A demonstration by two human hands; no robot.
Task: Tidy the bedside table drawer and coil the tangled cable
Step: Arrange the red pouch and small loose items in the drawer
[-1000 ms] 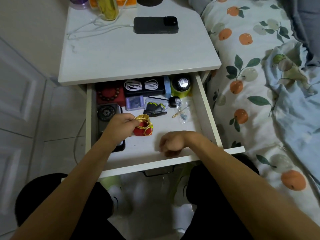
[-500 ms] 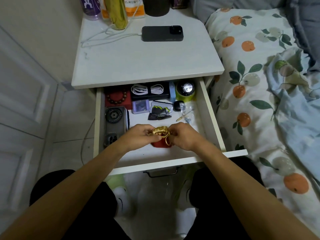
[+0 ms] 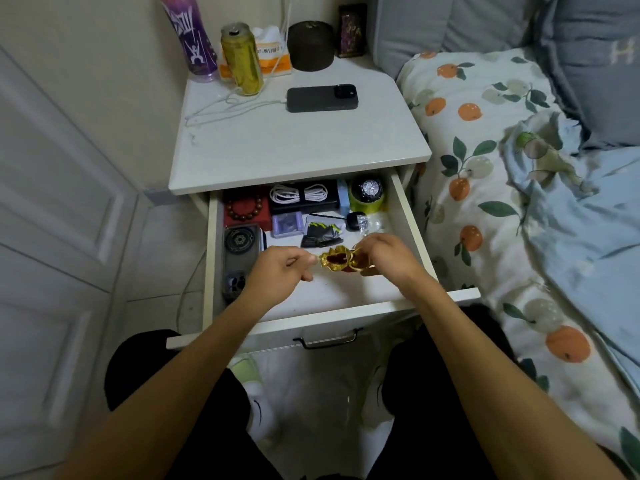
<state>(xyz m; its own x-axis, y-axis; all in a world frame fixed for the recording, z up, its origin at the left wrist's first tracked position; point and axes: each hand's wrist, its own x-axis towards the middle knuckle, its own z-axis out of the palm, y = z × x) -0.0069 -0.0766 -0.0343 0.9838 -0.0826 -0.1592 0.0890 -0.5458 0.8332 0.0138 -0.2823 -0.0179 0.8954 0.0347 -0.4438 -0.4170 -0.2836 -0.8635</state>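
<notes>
The left hand [image 3: 281, 268] and right hand [image 3: 382, 251] each pinch one side of a small red pouch with a gold rim [image 3: 337, 260], its mouth pulled wide and facing up, its long axis running left to right above the front of the open drawer [image 3: 403, 206]. A coiled white cable [image 3: 298, 194] lies across the drawer's back, beside a bead bracelet [image 3: 245, 206]. The labels on the gold can [image 3: 242, 58] and purple bottle [image 3: 190, 36] are unreadable.
</notes>
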